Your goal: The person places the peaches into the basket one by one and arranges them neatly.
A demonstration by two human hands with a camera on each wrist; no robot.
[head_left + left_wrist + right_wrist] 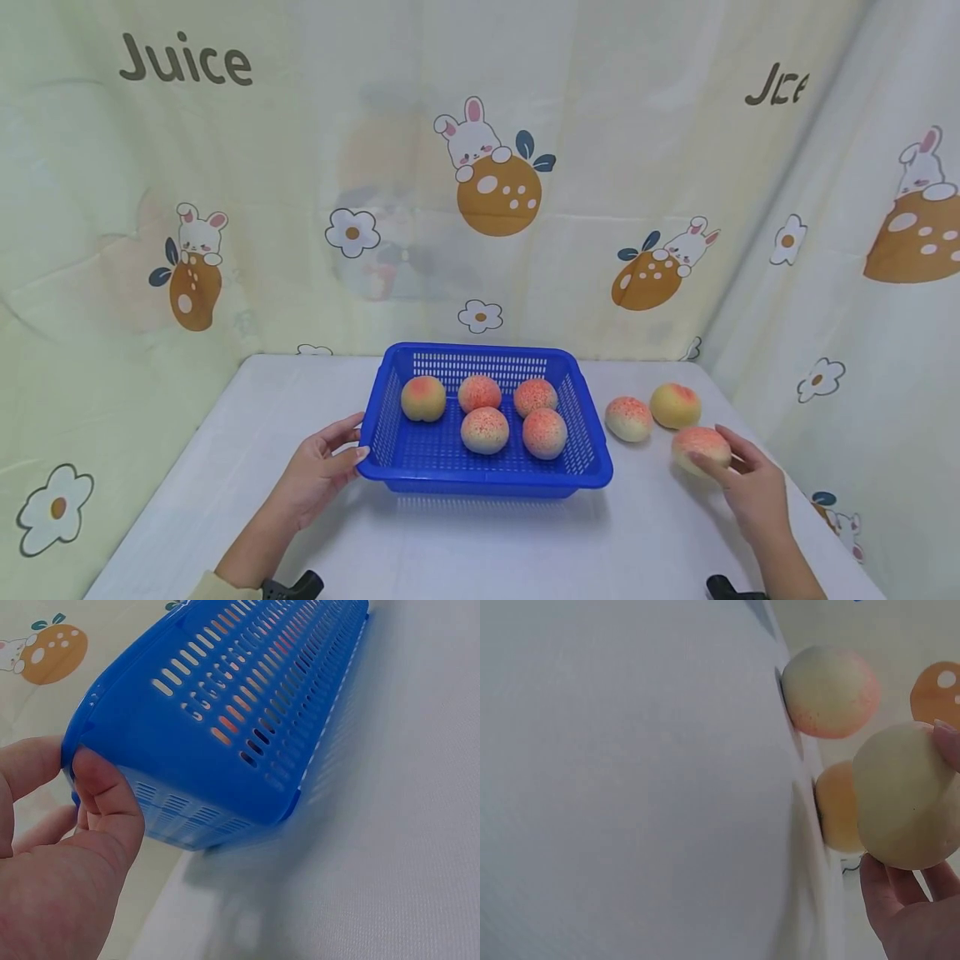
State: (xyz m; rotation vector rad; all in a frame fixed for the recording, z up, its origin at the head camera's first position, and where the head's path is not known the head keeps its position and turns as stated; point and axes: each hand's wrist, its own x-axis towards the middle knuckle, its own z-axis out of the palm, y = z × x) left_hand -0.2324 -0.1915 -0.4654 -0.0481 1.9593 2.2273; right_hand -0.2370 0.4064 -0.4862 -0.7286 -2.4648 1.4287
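My left hand (322, 468) pinches the left rim of a blue plastic basket (480, 478), thumb outside near the front corner, as the left wrist view also shows. Inside the basket lie several peaches, among them a yellow one (423, 398) at the left and a speckled pink one (484, 430) in the middle. On the right, my right hand (752, 483) grips a pale peach with a pink top (701, 450) between thumb and fingers. In the right wrist view this peach (907, 799) shows its cream underside.
Two more peaches sit on the white table (495, 550) right of the basket: a speckled pink one (629, 418) and a yellow one (676, 406), just behind the held peach. A printed curtain (600, 275) hangs behind the table and along both sides.
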